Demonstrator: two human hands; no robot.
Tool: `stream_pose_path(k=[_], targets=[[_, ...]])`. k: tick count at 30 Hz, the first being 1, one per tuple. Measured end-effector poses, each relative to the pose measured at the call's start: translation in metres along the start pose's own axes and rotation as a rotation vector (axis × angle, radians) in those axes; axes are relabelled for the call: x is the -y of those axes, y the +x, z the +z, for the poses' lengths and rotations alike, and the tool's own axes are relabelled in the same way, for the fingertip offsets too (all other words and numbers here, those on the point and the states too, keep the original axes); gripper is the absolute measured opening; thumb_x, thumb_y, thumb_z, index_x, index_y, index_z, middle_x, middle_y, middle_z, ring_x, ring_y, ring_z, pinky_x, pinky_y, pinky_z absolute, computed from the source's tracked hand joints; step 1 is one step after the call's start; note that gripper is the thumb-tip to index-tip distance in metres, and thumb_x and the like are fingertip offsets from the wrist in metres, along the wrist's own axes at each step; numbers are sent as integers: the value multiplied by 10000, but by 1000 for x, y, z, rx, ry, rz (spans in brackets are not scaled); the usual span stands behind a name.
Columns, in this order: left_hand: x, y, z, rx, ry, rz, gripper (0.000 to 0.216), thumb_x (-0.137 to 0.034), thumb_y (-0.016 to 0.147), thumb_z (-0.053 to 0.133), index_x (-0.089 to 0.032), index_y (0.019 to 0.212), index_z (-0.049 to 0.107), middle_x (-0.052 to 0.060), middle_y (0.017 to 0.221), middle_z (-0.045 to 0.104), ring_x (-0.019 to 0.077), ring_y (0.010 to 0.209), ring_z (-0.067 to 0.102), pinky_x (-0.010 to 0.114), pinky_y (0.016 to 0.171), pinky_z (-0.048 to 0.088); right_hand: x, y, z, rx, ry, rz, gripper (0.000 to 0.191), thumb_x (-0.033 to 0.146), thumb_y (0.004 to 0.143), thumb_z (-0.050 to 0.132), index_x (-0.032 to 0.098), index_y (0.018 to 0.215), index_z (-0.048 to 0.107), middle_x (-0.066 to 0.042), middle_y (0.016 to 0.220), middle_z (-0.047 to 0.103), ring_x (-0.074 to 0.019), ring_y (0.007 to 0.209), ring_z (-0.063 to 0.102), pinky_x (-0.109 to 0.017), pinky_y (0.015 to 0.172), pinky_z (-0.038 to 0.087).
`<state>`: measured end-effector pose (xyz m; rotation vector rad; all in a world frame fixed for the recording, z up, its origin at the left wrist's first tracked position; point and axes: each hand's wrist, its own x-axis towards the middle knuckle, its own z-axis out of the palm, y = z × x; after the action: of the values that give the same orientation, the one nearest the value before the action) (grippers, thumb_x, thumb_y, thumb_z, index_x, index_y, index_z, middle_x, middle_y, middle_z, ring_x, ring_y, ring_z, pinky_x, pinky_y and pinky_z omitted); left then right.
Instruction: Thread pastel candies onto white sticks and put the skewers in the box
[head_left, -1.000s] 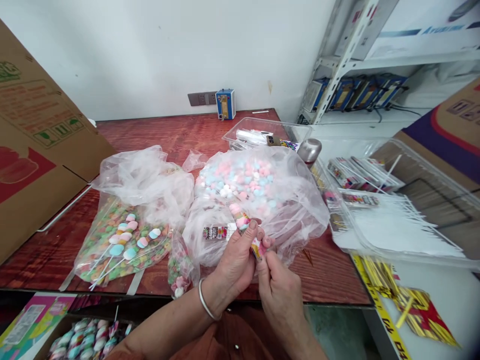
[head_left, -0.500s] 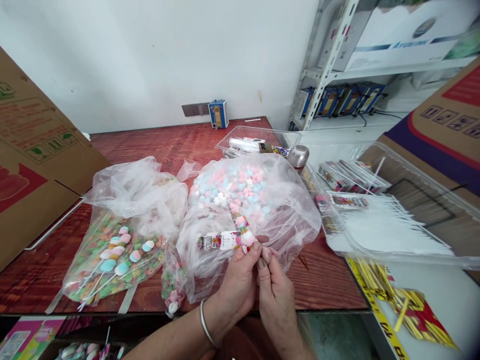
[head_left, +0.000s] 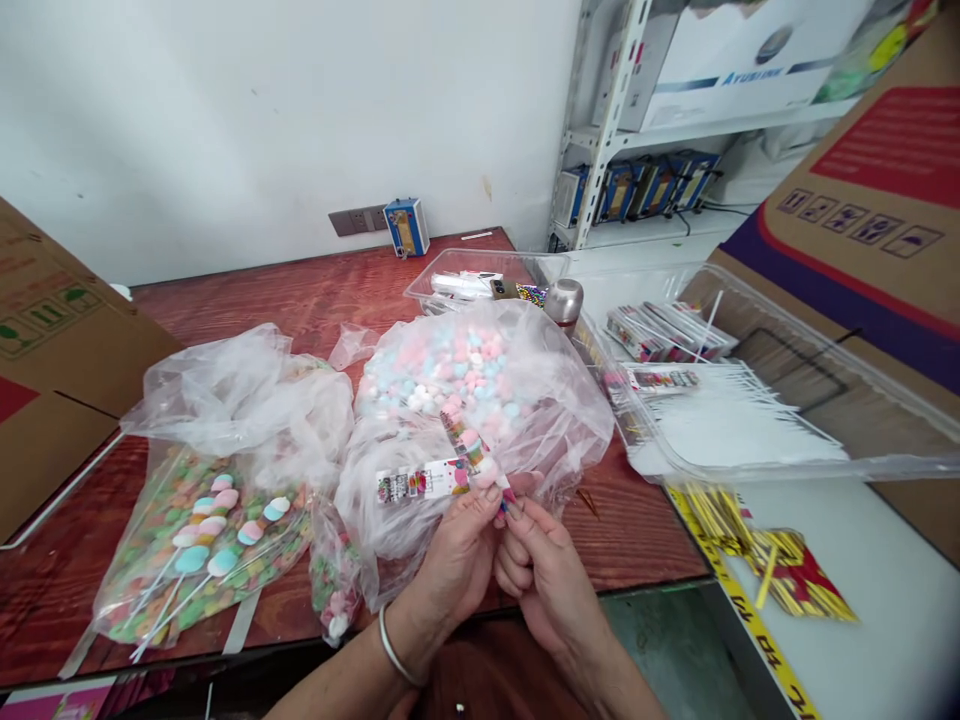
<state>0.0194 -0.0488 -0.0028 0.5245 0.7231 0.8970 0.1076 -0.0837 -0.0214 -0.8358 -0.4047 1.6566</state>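
A marshmallow pop in a clear, colour-printed wrapper points up and away between my hands. My left hand, with a silver bangle at the wrist, is closed on it with the thumb on top. My right hand pinches the wrapper's near end, fingers curled beneath. Just left of the pop, a printed wrapper lies on a clear plastic bag. Beyond my hands sits a big bag of pink, blue and white marshmallows. Several marshmallow sticks rest on a bag of coloured candy rings at left.
Right of the table, a clear bin holds white sticks and stacked wrappers. Gold twist ties lie below it. A steel flask stands behind the marshmallow bag. Cardboard boxes flank both sides.
My right hand has shifted its hold at the wrapper's near end, its fingers now curled beneath. My left hand keeps hold. The whole view has swung slightly right.
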Motion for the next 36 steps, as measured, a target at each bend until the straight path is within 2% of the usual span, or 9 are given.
stream_pose_path(k=[2,6,8,11,15,20,24,28,36], targets=[[1,1,-1,-22,41,5,309,-391,791,717,-138,965,753,96,790,712,219,797,665,301,709,517,2,-1,-3,3,-66,7,306,470,853,646,214,766,501,137,503,249,-53,397,130,-182,372,188],[7,4,2,-103,98,126,284,-364,775,748,-151,962,764,87,836,728,214,874,666,332,863,495,-1,0,-8,-201,-496,-325,263,452,851,662,204,908,595,30,731,553,-112,633,490,-217,580,440],[9,4,3,-75,91,133,273,-342,783,744,-154,980,762,84,864,726,200,875,663,325,881,493,-3,2,-10,-227,-514,-385,274,462,862,651,198,829,582,19,753,559,-115,678,501,-216,611,448],[9,3,1,49,8,-3,325,-374,821,695,-152,1055,737,59,734,686,167,678,639,322,733,538,-3,2,-12,-130,-179,-168,355,506,866,633,212,738,479,95,579,389,-59,442,264,-169,386,267],[5,2,-7,114,-9,-139,346,-382,759,761,-135,1000,738,20,573,618,123,488,547,267,549,502,0,-4,-13,70,147,102,386,474,794,727,220,738,442,131,540,342,-23,382,99,-149,322,140],[4,4,-16,170,48,-187,272,-346,592,884,-148,713,745,42,607,659,151,521,585,326,624,532,1,-15,-20,160,-232,104,444,636,898,481,231,719,469,130,512,262,-53,345,158,-189,321,250],[-1,7,-16,28,238,3,222,-352,653,849,-168,757,779,65,690,717,190,663,660,343,729,541,17,-19,-52,-145,-746,-203,333,487,930,510,196,811,623,-4,718,587,-151,653,560,-279,626,471],[-6,11,-16,-96,365,162,256,-380,626,860,-173,758,790,79,796,754,199,767,677,317,804,519,38,-11,-93,-611,-1351,-483,262,321,962,449,176,926,665,-102,970,649,-242,955,566,-385,889,394],[3,11,-31,-77,681,197,165,-354,752,777,-212,835,793,33,726,718,174,701,613,271,716,460,42,23,-102,-695,-1667,-398,171,146,913,507,171,772,600,-132,878,652,-269,908,559,-396,826,331]])
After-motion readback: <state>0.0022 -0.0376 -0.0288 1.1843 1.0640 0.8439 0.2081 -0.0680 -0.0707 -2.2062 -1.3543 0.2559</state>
